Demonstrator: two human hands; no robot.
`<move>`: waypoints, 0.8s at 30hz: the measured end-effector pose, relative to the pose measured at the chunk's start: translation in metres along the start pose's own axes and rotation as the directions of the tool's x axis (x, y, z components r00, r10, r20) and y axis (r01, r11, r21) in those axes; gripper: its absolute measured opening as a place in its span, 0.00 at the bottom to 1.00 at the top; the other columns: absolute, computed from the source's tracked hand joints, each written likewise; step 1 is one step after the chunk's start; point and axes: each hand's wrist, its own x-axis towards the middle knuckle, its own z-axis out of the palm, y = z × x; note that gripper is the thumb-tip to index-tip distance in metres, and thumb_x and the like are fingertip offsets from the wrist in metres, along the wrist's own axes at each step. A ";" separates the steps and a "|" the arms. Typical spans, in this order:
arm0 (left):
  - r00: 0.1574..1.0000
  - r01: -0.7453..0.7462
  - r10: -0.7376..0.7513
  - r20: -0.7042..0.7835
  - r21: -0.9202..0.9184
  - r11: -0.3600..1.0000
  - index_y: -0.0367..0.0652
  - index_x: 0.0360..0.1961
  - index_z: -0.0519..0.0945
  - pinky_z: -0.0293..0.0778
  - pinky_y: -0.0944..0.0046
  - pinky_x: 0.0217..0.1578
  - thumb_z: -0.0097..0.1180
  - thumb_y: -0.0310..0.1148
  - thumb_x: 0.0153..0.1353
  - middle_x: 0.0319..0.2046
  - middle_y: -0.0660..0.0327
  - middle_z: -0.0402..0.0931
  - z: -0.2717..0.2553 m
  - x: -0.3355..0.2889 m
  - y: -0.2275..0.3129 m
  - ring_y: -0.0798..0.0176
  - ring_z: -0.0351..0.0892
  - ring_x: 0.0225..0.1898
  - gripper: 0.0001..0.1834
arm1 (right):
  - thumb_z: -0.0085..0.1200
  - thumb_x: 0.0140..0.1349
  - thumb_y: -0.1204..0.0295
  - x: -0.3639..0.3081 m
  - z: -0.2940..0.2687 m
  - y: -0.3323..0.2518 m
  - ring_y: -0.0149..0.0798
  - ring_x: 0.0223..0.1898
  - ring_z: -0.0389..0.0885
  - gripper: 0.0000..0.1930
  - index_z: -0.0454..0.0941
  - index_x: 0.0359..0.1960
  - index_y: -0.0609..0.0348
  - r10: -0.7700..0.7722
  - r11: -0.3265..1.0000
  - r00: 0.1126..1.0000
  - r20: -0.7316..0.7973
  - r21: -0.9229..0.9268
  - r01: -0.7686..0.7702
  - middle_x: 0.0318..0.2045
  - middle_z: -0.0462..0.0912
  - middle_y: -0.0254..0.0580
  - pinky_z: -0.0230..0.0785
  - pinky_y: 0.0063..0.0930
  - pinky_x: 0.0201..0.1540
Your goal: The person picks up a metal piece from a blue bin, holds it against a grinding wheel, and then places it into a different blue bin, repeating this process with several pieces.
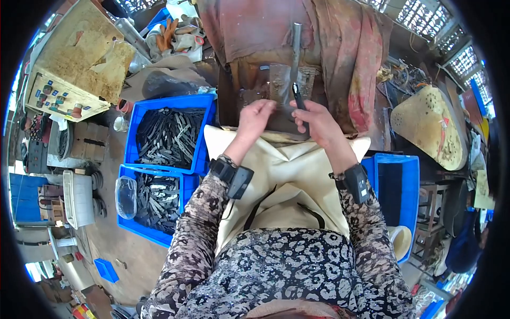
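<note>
My right hand (pixel 314 121) is closed around a slim dark tool-like piece (pixel 298 98), whose narrow end points away from me. Its exact kind I cannot make out. Just to the left, my left hand (pixel 255 121) has its thumb and fingers pinched together. Whatever they may hold is too small or hidden to tell. Both hands are above the near edge of a worn, wet-looking work recess (pixel 280 85). An upright metal rod (pixel 296 48) stands in it, beyond the dark piece. A cream apron (pixel 287 167) spreads beneath my wrists.
At my left, two blue bins (pixel 129 139) hold many dark, flat strips (pixel 172 135); a clear plastic tub (pixel 126 198) sits at the nearer one. Reddish cloths (pixel 255 32) drape around the recess. On the right stands another blue bin (pixel 411 207). A control box (pixel 69 98) is at far left.
</note>
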 end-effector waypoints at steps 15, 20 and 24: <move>0.911 0.405 -0.122 0.393 -0.808 0.428 0.39 0.47 0.74 0.73 0.67 0.38 0.52 0.29 0.64 0.39 0.61 0.78 0.045 -0.057 0.059 0.67 0.77 0.37 0.11 | 0.53 0.62 0.71 -0.040 0.002 0.009 0.24 0.19 0.70 0.13 0.77 0.45 0.67 -0.165 0.890 0.985 0.043 -0.425 0.167 0.20 0.77 0.32 0.64 0.20 0.22; 0.927 0.373 -0.207 0.313 -0.829 0.417 0.40 0.40 0.76 0.76 0.64 0.34 0.52 0.28 0.65 0.33 0.61 0.79 0.050 -0.061 0.060 0.65 0.78 0.33 0.05 | 0.53 0.62 0.71 -0.051 0.008 0.008 0.24 0.21 0.72 0.12 0.77 0.44 0.66 -0.178 0.874 0.984 -0.007 -0.461 0.155 0.23 0.78 0.33 0.63 0.20 0.22; 0.934 0.335 -0.287 0.212 -0.799 0.499 0.40 0.39 0.76 0.76 0.66 0.34 0.54 0.28 0.64 0.33 0.61 0.79 0.055 -0.065 0.062 0.66 0.79 0.33 0.05 | 0.53 0.63 0.70 -0.045 0.002 0.020 0.24 0.22 0.73 0.11 0.76 0.43 0.64 -0.504 0.643 0.864 0.000 -0.667 0.375 0.26 0.79 0.33 0.64 0.18 0.23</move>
